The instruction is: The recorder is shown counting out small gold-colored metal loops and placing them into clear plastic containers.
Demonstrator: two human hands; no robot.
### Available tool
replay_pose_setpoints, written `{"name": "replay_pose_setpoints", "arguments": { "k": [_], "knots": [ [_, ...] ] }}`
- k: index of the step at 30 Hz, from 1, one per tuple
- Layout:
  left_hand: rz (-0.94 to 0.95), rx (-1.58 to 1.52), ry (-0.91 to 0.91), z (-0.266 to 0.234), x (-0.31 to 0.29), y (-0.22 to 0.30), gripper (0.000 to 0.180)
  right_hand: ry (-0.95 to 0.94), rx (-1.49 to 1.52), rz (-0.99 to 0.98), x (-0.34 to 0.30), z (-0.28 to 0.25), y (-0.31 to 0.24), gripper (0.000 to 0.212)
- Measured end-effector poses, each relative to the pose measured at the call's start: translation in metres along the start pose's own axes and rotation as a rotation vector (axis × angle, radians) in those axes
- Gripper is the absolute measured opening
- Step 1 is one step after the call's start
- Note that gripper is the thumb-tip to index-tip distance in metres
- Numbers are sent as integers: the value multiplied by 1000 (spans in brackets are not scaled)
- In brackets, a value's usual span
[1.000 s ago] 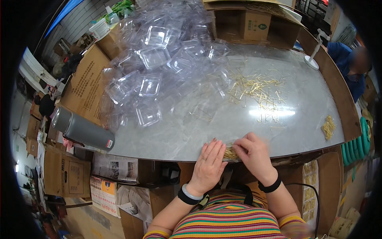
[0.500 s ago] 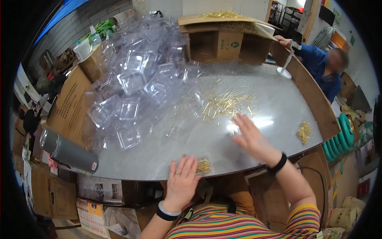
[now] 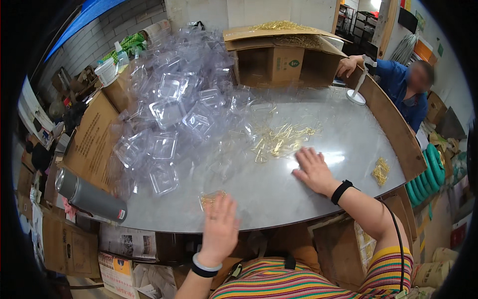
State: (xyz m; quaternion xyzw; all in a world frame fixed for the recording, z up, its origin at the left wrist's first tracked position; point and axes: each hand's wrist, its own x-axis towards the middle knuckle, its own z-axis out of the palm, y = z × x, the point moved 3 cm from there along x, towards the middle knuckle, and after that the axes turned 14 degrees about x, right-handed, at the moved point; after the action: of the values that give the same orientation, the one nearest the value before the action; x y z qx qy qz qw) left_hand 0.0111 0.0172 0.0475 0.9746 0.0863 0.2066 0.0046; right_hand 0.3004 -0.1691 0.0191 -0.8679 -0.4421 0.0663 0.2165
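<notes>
The hands are apart, fingers extended, with nothing visibly grasped. The left hand [image 3: 220, 224], pointing forward, partly covers a small bunch of gold wire pieces [image 3: 206, 199]; contact cannot be told. The right hand [image 3: 314, 172], palm down, is just nearer than loose gold wires [image 3: 284, 139] on the counter [image 3: 274, 199]. Left of the hands, a grey bottle [image 3: 94, 197] bears a red-and-white label; beyond it, a cardboard panel [image 3: 89, 142] carries dark printed lines.

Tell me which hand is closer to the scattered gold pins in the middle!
Right. The right hand is just below the pins in the picture, slightly to their right; the left hand is farther, down to their left.
</notes>
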Motion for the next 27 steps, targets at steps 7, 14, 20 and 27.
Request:
{"name": "replay_pose_setpoints", "arguments": {
  "k": [7, 14, 20, 27],
  "knots": [
    [184, -199, -50, 32, 8, 46, 54, -47, 22, -205, -43, 12, -40, 63],
    [195, -137, -46, 46, 19, 58, 56, -76, -22, -311, -32, 11, -46, 59],
    [150, -165, -67, 45, 21, 55, 63, -271, 199, -573, -34, 5, -51, 49],
    [96, -126, -100, 40, 27, 41, 72, 50, 189, 51, -54, -15, -6, 64]
  ]
}}
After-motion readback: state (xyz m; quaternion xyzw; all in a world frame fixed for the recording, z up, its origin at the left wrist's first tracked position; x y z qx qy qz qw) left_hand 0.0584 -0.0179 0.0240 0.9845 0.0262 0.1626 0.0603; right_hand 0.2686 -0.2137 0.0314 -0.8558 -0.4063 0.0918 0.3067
